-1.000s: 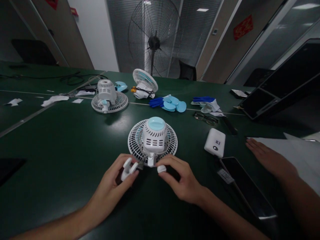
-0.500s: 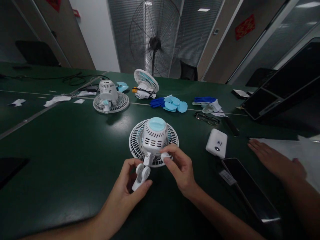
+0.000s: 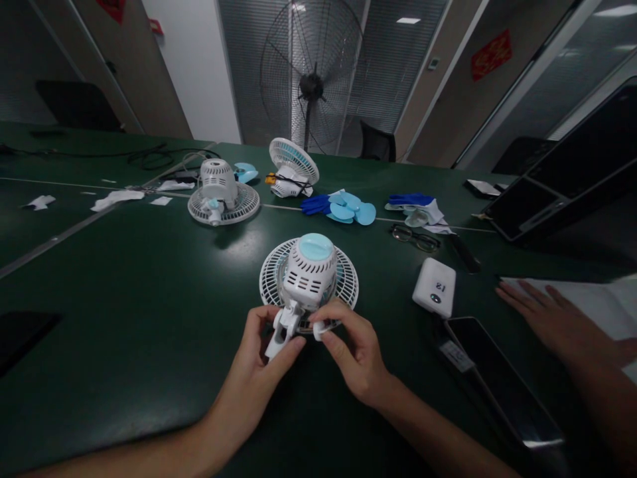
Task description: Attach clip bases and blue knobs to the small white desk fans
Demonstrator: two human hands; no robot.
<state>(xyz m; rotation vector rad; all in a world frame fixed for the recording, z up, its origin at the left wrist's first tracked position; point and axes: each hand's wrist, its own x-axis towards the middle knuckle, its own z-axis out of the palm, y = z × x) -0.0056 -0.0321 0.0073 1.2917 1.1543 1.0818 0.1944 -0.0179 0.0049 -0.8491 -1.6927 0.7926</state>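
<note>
A small white fan (image 3: 311, 269) lies grille down on the green table, its motor housing with a light blue cap pointing up. My left hand (image 3: 266, 355) is closed on a white forked bracket (image 3: 281, 332), whose prongs sit around the fan's neck joint (image 3: 291, 311). Between thumb and fingertips my right hand (image 3: 355, 348) pinches a small white knob (image 3: 319, 330), just right of the joint. A thin shaft seems to stick out of the knob. My fingers partly cover the near edge of the grille.
Behind stand a second fan (image 3: 219, 186) and a third fan (image 3: 291, 172). Light blue blades (image 3: 352, 209), gloves (image 3: 415, 209) and glasses (image 3: 415, 238) lie beyond. On the right are a white power bank (image 3: 434, 289), a phone (image 3: 497, 372) and another person's hand (image 3: 552, 318) on paper.
My left hand has brought the bracket right and forward onto the fan's neck joint. My right hand has turned the knob in its fingertips and stays close to the joint.
</note>
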